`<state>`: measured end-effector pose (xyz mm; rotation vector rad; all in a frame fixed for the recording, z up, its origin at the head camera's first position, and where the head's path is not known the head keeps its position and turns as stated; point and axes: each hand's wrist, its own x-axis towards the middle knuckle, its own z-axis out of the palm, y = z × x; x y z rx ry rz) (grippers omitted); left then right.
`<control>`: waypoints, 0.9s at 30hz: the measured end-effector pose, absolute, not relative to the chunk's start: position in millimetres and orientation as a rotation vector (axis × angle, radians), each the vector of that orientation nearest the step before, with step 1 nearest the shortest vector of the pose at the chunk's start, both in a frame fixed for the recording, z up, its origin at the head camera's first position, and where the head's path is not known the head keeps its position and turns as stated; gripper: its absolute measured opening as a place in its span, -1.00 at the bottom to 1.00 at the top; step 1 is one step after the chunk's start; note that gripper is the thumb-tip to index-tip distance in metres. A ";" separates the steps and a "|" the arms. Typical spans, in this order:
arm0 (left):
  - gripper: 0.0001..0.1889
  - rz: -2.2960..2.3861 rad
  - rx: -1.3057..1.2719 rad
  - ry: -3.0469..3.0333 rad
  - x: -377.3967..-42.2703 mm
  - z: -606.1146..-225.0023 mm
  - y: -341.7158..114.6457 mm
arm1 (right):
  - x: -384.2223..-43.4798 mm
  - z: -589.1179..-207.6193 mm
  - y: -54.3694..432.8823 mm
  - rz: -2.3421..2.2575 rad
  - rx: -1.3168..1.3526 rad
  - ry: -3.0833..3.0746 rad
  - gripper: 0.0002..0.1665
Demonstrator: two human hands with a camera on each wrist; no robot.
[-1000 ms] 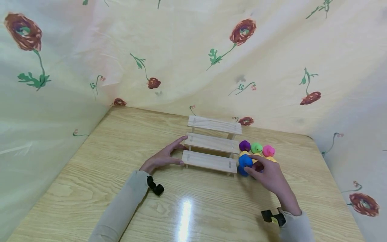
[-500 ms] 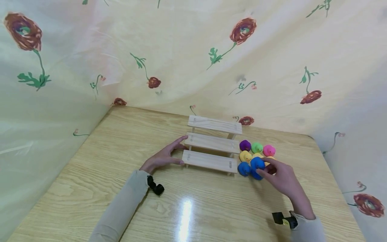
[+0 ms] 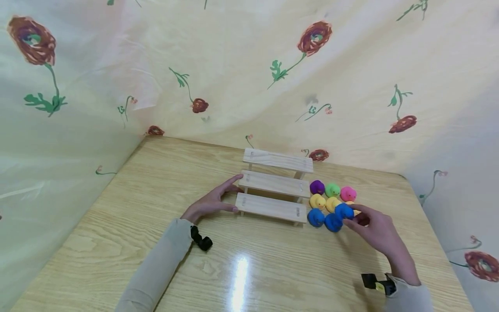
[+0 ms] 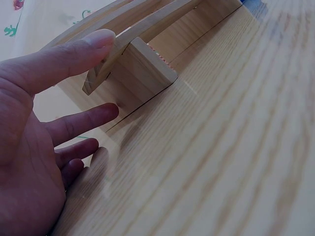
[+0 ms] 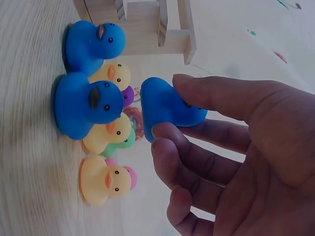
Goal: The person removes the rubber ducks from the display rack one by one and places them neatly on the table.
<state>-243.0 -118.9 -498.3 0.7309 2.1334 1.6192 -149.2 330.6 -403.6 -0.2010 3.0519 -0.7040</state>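
A blue rubber duck [image 5: 165, 103] is pinched between the thumb and fingers of my right hand [image 3: 376, 227], raised above the table. In the head view it overlaps the front right of a cluster of ducks: two blue ducks [image 3: 316, 217] in front, yellow ducks [image 3: 317, 201] behind them, then a purple duck [image 3: 317, 187], a green duck [image 3: 332, 190] and a pink duck [image 3: 348, 193] at the back. My left hand [image 3: 212, 201] rests at the left end of a three-step wooden stand [image 3: 271, 208], its thumb at the lowest step's edge and its fingers extended along the side.
The stand's three bare planks rise toward the back, and its right end is close beside the ducks. A wood-grain table [image 3: 167, 169] carries everything. Flower-printed cloth [image 3: 234, 65] hangs behind it and along both sides.
My right hand has carried the blue duck to the right, from over the front left blue duck past the second one. The left hand and the stand have stayed put.
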 end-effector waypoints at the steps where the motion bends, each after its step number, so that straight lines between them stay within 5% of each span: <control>1: 0.07 1.621 0.732 2.131 -243.0 -497.9 -118.8 | -149.4 -403.6 331.4 -0.702 -0.198 3.049 -0.37; 27: 0.07 1.620 0.735 2.133 -243.7 -497.4 -118.2 | -149.5 -412.8 360.1 -0.659 -0.149 2.994 -0.37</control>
